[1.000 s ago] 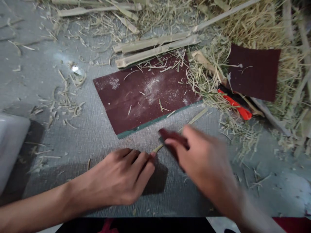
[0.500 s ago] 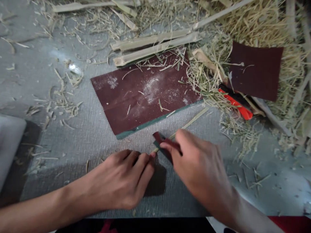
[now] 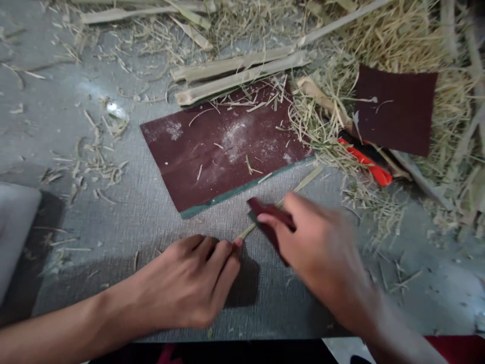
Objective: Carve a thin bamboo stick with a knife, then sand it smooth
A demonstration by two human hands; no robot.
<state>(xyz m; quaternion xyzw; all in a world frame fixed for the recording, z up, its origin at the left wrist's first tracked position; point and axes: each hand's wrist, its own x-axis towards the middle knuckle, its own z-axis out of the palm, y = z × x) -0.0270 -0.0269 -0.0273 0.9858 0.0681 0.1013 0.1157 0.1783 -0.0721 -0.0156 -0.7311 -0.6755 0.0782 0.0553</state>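
My left hand (image 3: 200, 278) is closed near the table's front edge, pinching the near end of a thin pale bamboo strip (image 3: 308, 179). The strip slants up and away to the right. Around its middle, my right hand (image 3: 314, 237) grips a folded piece of dark red sandpaper (image 3: 271, 217) with a green back. Part of the strip is hidden beneath the sandpaper and fingers. Just beyond both hands lies a larger sandpaper sheet (image 3: 212, 162), dusted with white powder and a few shavings.
Split bamboo pieces (image 3: 242, 76) lie across the large sheet's far edge. To the right, a small sandpaper square (image 3: 396, 108) rests on heaped shavings (image 3: 401, 35), beside a red-and-black handled tool (image 3: 367, 159). A pale flat object (image 3: 17, 222) stands at the left edge.
My right hand and the folded sandpaper have slid up and right along the strip, away from my left hand. More of the strip shows between them. The left hand stays put.
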